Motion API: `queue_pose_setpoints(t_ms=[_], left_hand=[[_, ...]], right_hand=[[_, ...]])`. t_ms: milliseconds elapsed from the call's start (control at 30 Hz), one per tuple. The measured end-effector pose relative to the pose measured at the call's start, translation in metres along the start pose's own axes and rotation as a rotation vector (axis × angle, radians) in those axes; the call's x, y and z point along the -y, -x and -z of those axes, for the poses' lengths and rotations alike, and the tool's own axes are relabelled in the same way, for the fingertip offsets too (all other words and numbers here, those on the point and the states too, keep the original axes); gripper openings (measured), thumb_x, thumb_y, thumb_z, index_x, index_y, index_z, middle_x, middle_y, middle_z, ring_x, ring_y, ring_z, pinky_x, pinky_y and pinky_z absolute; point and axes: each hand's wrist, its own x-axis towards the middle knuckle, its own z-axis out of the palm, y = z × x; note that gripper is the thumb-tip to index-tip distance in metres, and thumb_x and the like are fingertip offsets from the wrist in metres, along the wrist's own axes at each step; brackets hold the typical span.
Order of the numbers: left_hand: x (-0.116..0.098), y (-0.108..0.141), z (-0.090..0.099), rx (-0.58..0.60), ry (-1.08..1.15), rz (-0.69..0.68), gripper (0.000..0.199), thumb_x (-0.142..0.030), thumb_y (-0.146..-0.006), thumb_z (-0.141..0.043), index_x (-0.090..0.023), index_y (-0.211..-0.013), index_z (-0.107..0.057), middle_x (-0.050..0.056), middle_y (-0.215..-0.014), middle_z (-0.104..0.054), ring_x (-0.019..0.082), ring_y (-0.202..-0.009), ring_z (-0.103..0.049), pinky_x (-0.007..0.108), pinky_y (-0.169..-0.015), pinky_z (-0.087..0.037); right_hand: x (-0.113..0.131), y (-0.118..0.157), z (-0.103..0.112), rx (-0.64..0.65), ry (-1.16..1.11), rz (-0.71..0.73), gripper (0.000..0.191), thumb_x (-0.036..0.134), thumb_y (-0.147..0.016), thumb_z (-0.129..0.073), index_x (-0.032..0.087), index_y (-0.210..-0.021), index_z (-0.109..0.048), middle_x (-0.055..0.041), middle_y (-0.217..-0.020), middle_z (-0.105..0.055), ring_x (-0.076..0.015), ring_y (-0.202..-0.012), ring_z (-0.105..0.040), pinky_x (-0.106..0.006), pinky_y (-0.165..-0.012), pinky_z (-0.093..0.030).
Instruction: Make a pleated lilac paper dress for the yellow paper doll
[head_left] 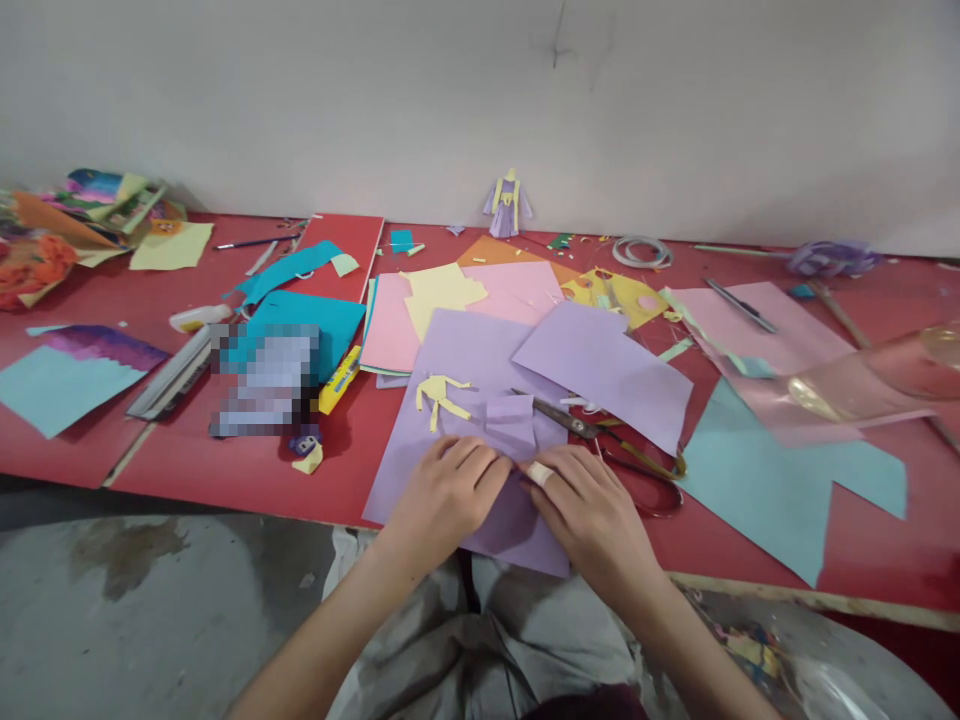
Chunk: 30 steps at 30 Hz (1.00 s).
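Note:
A small piece of purple paper (511,418), creased across, stands up a little from a larger purple sheet (405,470). My left hand (459,488) pinches its near edge with closed fingers. Facing it, my right hand (589,500), with a white wrap on one finger, is closed on the same edge, the fingertips of both hands almost meeting. A yellow paper figure cutout (442,393) without a head lies just beyond my left hand. Scissors (577,425) with dark blades rest partly open beyond my right hand. The fingertips hide the paper's lower edge.
A cut purple sheet (607,365) lies by the scissors. Light blue paper (780,490) and a clear bottle (877,380) are on the right. A ruler (172,375) and a yellow glue stick or marker (340,380) lie left. A paper doll (508,205) leans on the wall.

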Motion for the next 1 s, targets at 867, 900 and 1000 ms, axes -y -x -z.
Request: queue_pose_setpoints(t_ms=[867,900,1000], left_hand=[[-0.001,-0.009,-0.007,0.096,0.397,0.308,0.019,-0.015,-0.1,-0.048,-0.019,-0.108,-0.065,0.005,-0.102,-0.063,0.02,-0.098,-0.057,0.034,-0.084,-0.049],[-0.002,-0.009,-0.006,0.1,0.384,0.291,0.018,-0.016,-0.1,-0.048,-0.018,-0.109,-0.064,0.005,-0.102,-0.063,0.019,-0.097,-0.056,0.034,-0.084,-0.049],[-0.004,-0.008,-0.003,0.123,0.299,0.239,0.017,-0.018,-0.1,-0.049,-0.017,-0.11,-0.063,0.005,-0.101,-0.063,0.02,-0.095,-0.056,0.034,-0.083,-0.05]], right_hand=[[-0.007,-0.015,-0.003,-0.07,-0.094,-0.129,0.01,0.016,-0.096,-0.054,0.019,-0.093,-0.063,-0.0061,-0.088,-0.066,-0.0206,-0.083,-0.06,-0.035,-0.077,-0.049],[-0.006,-0.015,-0.003,-0.076,-0.085,-0.124,0.01,0.016,-0.096,-0.053,0.019,-0.093,-0.062,-0.006,-0.088,-0.066,-0.0203,-0.083,-0.06,-0.035,-0.077,-0.049],[-0.004,-0.014,-0.002,-0.075,-0.062,-0.086,0.013,0.015,-0.098,-0.051,0.02,-0.092,-0.062,-0.0063,-0.087,-0.066,-0.0204,-0.083,-0.059,-0.036,-0.078,-0.049]])
